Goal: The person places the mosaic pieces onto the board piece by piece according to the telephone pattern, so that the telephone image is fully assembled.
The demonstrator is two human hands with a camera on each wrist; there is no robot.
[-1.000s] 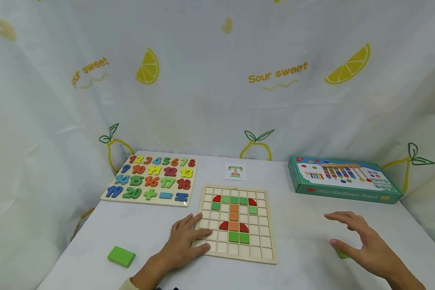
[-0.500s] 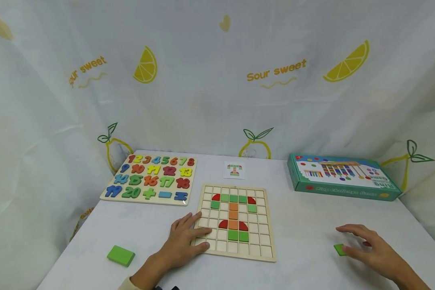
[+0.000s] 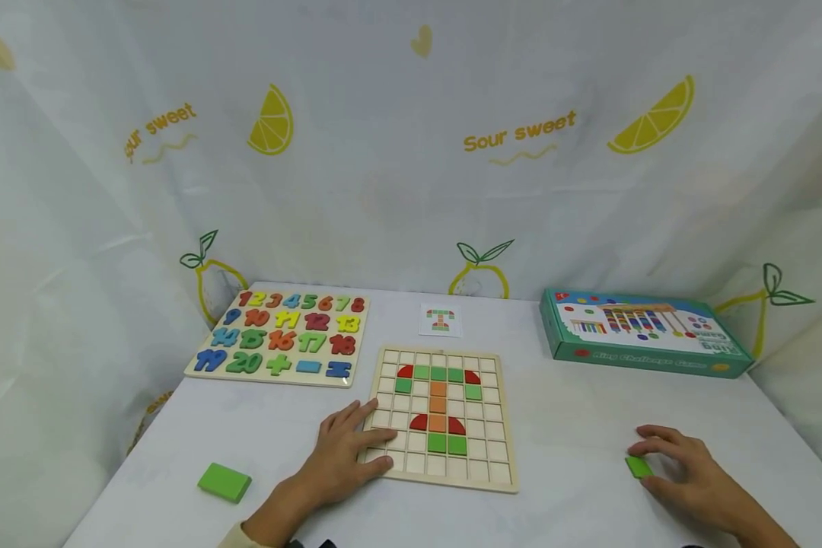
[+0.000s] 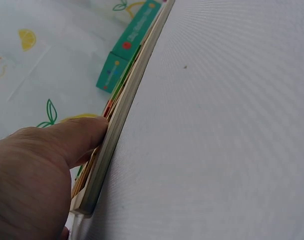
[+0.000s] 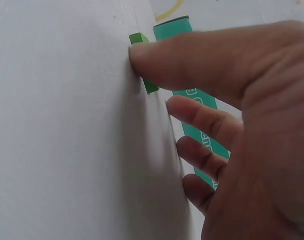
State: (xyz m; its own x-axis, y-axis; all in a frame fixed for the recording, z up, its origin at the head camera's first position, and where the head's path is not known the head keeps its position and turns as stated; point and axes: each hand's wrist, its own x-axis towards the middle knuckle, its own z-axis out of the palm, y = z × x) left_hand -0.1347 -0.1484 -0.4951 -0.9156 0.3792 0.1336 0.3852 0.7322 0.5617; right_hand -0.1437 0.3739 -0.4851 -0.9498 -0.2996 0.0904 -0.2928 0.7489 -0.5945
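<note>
My left hand (image 3: pixel 345 457) lies spread over the left edge of the wooden grid board (image 3: pixel 486 472), its fingertips resting on the squares. In the left wrist view the thumb (image 4: pixel 87 135) presses on the board's rim. Green, red and orange tiles fill part of the grid in a T-like pattern. At the right, my right hand (image 3: pixel 692 479) pinches a small square green tile (image 3: pixel 638 466) between thumb and index finger, down at the table. The right wrist view shows the thumb against this green tile (image 5: pixel 151 86), with the other fingers curled behind.
A pattern card (image 3: pixel 441 320) lies behind the board. Back left is a number puzzle (image 3: pixel 267 377); back right, a green game box (image 3: pixel 647 358). A thick green rectangular block (image 3: pixel 224 482) sits left of my left hand. A printed curtain hangs behind the table.
My right hand has come down onto the green tile, and its thumb and index finger have closed around it. The left hand stays on the board.
</note>
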